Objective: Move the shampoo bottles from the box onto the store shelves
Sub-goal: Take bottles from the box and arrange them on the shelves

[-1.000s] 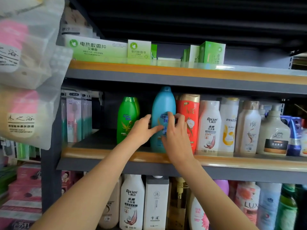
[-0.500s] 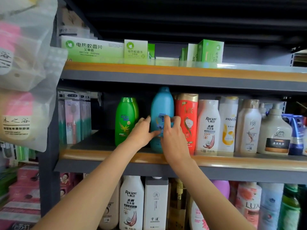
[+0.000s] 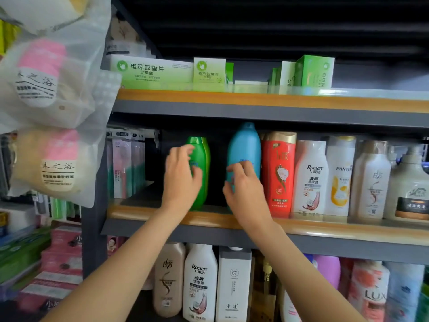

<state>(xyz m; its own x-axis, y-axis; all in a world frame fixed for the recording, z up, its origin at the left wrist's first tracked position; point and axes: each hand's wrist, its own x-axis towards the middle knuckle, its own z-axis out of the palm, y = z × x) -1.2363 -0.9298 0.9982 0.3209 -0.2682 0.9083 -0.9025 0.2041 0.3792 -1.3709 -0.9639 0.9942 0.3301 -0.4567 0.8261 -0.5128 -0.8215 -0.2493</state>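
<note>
A tall blue shampoo bottle (image 3: 245, 145) stands upright on the middle shelf (image 3: 325, 231), close against a red bottle (image 3: 278, 173). My right hand (image 3: 243, 189) is at its lower front, fingers curled on the face and thumb at its left edge. A green bottle (image 3: 202, 182) stands a gap to the left. My left hand (image 3: 181, 180) is blurred in front of the green bottle, fingers spread and loosely bent around its left side. No box is in view.
White and cream bottles (image 3: 311, 177) fill the middle shelf to the right. Green cartons (image 3: 151, 70) line the upper shelf. More bottles (image 3: 200, 282) stand on the shelf below. Bagged sponges (image 3: 46, 89) hang at the left, near packaged brushes (image 3: 123, 168).
My left hand has left the blue bottle and moved left to the green bottle. My right hand stays at the blue bottle, which stands where it did.
</note>
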